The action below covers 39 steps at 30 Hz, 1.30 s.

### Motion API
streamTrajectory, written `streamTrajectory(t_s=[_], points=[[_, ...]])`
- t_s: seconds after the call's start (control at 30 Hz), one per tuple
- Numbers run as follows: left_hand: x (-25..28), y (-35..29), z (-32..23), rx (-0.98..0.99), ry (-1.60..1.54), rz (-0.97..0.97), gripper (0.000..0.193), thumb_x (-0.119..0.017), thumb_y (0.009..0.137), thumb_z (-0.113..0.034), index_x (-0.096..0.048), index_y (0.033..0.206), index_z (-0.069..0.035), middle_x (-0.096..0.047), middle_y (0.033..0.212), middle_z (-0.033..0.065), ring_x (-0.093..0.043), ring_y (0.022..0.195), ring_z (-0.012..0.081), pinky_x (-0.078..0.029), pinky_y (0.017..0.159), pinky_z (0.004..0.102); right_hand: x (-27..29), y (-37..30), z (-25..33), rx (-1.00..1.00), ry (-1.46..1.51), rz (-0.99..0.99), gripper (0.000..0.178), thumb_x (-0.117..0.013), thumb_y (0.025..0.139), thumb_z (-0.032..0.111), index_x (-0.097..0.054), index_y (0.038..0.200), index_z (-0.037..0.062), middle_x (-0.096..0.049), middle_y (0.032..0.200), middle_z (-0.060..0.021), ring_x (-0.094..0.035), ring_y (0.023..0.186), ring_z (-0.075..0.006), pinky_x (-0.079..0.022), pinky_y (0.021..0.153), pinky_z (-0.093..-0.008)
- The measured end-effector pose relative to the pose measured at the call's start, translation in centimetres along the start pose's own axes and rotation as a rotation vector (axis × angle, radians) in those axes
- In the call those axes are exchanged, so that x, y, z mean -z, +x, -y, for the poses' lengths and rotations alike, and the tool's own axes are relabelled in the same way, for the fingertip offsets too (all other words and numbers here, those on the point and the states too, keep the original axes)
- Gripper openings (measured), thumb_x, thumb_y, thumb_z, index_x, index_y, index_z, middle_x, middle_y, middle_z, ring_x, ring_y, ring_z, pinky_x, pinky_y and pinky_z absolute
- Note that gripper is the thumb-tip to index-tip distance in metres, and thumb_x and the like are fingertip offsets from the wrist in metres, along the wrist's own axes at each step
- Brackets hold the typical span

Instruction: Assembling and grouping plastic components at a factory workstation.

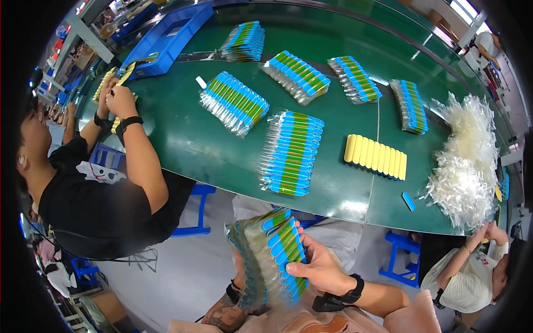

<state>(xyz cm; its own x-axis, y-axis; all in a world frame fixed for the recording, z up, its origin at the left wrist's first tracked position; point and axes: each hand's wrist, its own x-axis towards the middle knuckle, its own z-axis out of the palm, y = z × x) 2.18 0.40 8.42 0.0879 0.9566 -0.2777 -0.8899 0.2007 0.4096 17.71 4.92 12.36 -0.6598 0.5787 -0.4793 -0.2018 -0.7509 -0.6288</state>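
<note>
Above my lap I hold a fanned stack of packed nail files (286,244), short blue strips with rounded ends and a green band, in clear sleeves. My right hand (325,269) grips the stack's right side, thumb across the front and fingers behind. At the left side, my left hand (239,269) is closed around the stack's sleeved end; most of its fingers are hidden behind the plastic. Nearest on the table lies a long row of packed nail files (294,152). To its right sit a row of unpacked yellow-faced nail files (375,157) and one loose blue nail file (408,201).
Several more packed bundles (236,100) lie across the green table (222,158). A heap of clear sleeves (463,166) covers its right end; a blue bin (166,41) stands far left. Co-workers sit at left (100,211) and right (472,272), near blue stools (194,211).
</note>
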Motion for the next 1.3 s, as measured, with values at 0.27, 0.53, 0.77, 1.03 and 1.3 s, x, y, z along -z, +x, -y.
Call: streamTrajectory(t_s=[0.27,0.53,0.77,1.03,1.3], points=[[2.7,-0.3,0.0,0.033,-0.315,0.084,0.102,-0.053,0.083,-0.08,-0.03,0.155,-0.011,-0.052,0.141,0.0187,-0.057,0.124,0.0349,-0.046,0.105,0.0517,-1.3,-0.2,-0.5,0.231,-0.068,-0.137,0.075,-0.088,0.079,0.017,-0.044,0.138,0.0033,-0.06,0.119,-0.0029,-0.058,0.107,-0.0108,-0.048,0.095,-0.0289],[4.6,0.0,-0.9,0.004,-0.543,0.278,0.091,-0.054,0.087,-0.074,-0.034,0.153,-0.015,-0.058,0.129,0.0137,-0.061,0.114,0.0308,-0.05,0.096,0.0508,0.0,0.1,0.6,0.224,0.168,0.036,0.067,-0.082,0.083,0.008,-0.042,0.137,0.0044,-0.062,0.122,-0.0061,-0.062,0.108,-0.0131,-0.052,0.096,-0.0324],[4.4,-0.5,-4.0,-0.037,-0.492,0.04,0.071,-0.055,0.091,-0.067,-0.042,0.144,-0.022,-0.061,0.104,0.0041,-0.064,0.089,0.0211,-0.055,0.075,0.0422,4.2,-0.6,0.3,0.269,0.329,0.14,0.05,-0.077,0.085,0.036,-0.058,0.115,0.0,-0.059,0.095,-0.0128,-0.057,0.079,-0.0267,-0.047,0.07,-0.0412],[5.8,-0.7,-7.2,-0.205,-0.083,-0.232,0.06,-0.06,0.09,-0.057,-0.056,0.131,-0.013,-0.062,0.111,0.0096,-0.063,0.093,0.0251,-0.057,0.072,0.0426,6.3,-1.3,0.2,0.223,0.364,0.14,0.047,-0.075,0.088,0.035,-0.057,0.119,0.0042,-0.056,0.1,-0.0105,-0.053,0.087,-0.0249,-0.046,0.076,-0.0421],[4.2,-0.1,-9.1,-0.268,-0.125,-0.212,0.053,-0.055,0.09,-0.014,-0.046,0.14,0.0,-0.062,0.127,0.0185,-0.065,0.11,0.0346,-0.053,0.098,0.048,5.3,-1.6,1.1,0.226,0.519,0.127,0.057,-0.082,0.082,0.026,-0.054,0.125,-0.0002,-0.064,0.099,-0.0108,-0.064,0.083,-0.0228,-0.055,0.075,-0.0378]])
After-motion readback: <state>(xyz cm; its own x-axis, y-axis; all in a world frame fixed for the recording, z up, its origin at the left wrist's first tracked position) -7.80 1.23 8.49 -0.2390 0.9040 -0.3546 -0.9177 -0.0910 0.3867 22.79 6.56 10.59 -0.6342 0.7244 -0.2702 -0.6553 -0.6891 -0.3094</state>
